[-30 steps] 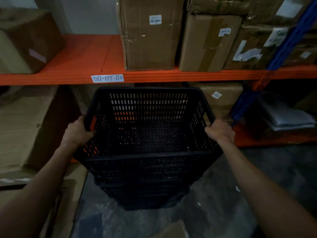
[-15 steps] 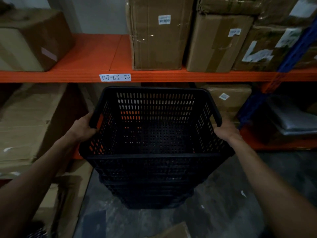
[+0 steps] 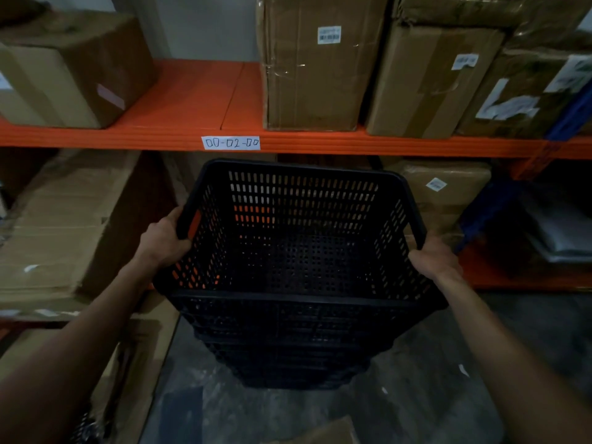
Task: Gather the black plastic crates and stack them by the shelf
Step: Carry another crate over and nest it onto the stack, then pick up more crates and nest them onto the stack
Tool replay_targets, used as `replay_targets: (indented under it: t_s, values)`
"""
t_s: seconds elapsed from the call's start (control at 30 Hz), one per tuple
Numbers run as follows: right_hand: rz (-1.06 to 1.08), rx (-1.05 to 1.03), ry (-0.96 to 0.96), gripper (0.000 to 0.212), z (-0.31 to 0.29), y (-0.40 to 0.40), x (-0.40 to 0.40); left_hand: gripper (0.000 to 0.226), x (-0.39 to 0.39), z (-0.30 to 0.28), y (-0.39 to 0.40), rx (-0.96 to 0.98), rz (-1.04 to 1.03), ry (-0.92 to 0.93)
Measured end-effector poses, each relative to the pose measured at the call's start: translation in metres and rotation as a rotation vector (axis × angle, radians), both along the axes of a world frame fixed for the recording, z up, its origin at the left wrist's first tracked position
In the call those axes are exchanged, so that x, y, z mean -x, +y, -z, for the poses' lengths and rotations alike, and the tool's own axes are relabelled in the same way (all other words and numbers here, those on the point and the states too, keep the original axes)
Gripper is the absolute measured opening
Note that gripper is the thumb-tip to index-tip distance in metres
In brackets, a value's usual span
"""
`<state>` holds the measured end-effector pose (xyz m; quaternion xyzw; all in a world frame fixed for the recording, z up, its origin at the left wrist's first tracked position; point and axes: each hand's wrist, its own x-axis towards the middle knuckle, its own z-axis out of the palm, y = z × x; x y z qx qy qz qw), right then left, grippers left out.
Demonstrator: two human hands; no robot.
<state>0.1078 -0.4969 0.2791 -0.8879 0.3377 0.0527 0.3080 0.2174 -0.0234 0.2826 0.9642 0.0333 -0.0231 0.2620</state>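
In front of the orange shelf (image 3: 179, 136), top crate (image 3: 298, 232) nested on a black stack (image 3: 288, 347) on the floor. Left hand (image 3: 165, 240) and right hand (image 3: 434, 257) closed over its side rims. Probably light, stiff, perforated plastic; best held at both rims, kept level when seating

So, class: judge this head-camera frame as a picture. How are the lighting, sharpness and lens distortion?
Head view: dim overall, the black crates almost merging into one dark mass; the orange shelf and white label are brightest and readable. Wide-angle bending bows the shelf edge and stretches both forearms. Left hand and right hand are fairly sharp; the corners darken and soften.
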Motion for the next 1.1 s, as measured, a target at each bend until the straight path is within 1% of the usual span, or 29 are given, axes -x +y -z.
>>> replay_targets:
  t_s: [0.1,0.17,0.23,0.33,0.37,0.43,0.5,0.57,0.63,0.7,0.77,0.87,0.93,1.0,1.07,1.1]
  values:
    - [0.002,0.135,0.006,0.06,0.004,0.005,0.001,0.065,0.005,0.004,0.003,0.018,-0.043,-0.079]
    - [-0.019,0.211,0.0,0.059,0.005,0.008,0.001,0.063,0.009,0.001,-0.001,-0.055,-0.065,-0.114]
    - [-0.039,0.271,-0.029,0.061,0.002,0.01,0.0,0.066,0.011,-0.004,-0.009,-0.195,-0.058,-0.103]
    - [-0.105,0.304,-0.032,0.083,0.001,0.015,0.003,0.072,0.018,-0.013,-0.017,-0.318,-0.055,-0.056]
    - [-0.133,0.331,-0.027,0.087,0.0,0.016,0.004,0.074,0.019,-0.015,-0.019,-0.348,-0.05,-0.046]
    - [-0.189,0.429,-0.032,0.086,-0.002,0.019,0.007,0.081,0.026,-0.019,-0.022,-0.415,-0.048,-0.035]
    - [-0.237,0.549,-0.044,0.079,-0.005,0.022,0.007,0.089,0.029,-0.022,-0.026,-0.432,-0.057,0.016]
    - [-0.284,0.584,-0.092,0.067,-0.009,0.029,0.007,0.097,0.036,-0.025,-0.029,-0.347,-0.067,0.07]
    - [-0.313,0.516,-0.151,0.056,-0.013,0.045,0.002,0.096,0.044,-0.028,-0.031,-0.228,-0.078,0.045]
    - [-0.409,0.421,-0.189,0.049,-0.021,0.073,-0.007,0.088,0.054,-0.031,-0.026,-0.098,-0.114,-0.039]
    - [-0.56,0.335,-0.255,0.045,-0.03,0.112,-0.018,0.08,0.065,-0.034,-0.011,0.038,-0.183,-0.139]
    - [-0.74,0.151,-0.382,0.042,-0.045,0.187,-0.027,0.067,0.084,-0.034,0.03,0.152,-0.254,-0.219]
    - [-0.843,0.094,-0.461,0.041,-0.05,0.24,-0.028,0.061,0.097,-0.026,0.064,0.197,-0.282,-0.194]
    - [-0.951,0.081,-0.513,0.04,-0.051,0.315,-0.029,0.056,0.116,-0.013,0.123,0.223,-0.372,-0.157]
    - [-0.996,0.058,-0.554,0.039,-0.052,0.352,-0.03,0.052,0.127,0.0,0.149,0.285,-0.393,-0.096]
    - [-1.034,0.035,-0.564,0.038,-0.05,0.384,-0.029,0.05,0.138,0.008,0.175,0.315,-0.415,-0.069]
